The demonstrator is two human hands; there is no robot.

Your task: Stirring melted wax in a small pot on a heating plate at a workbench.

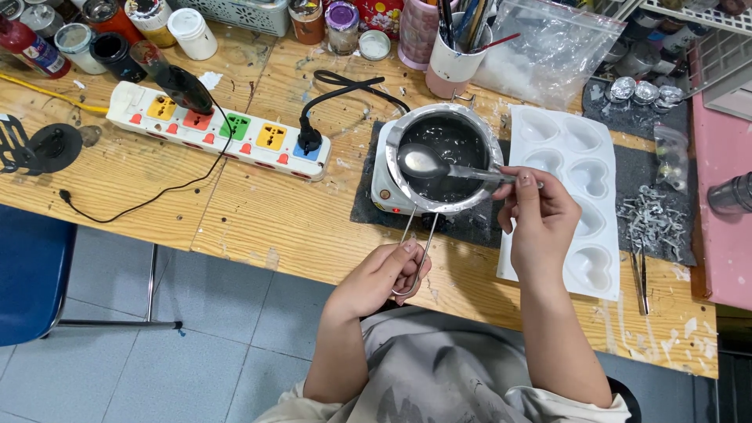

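A small steel melting pot [486,141] with dark liquid sits on a white electric hotplate [382,188]. My left hand [384,274] grips the pot's wire loop handle [415,243] at the table's front edge. My right hand [536,215] holds a metal spoon [439,166] by its stem, with the bowl above the pot and a pale blob in it. A white silicone mould [583,137] with heart-shaped cavities lies just right of the pot, under my right wrist.
A white power strip [219,129] with coloured sockets lies left of the hotplate, with black plugs in it. Jars, paint bottles and a brush cup [454,55] line the back. A plastic bag [548,47], foil cups [642,90] and metal wick tabs [650,219] sit at right. A blue chair [31,274] stands lower left.
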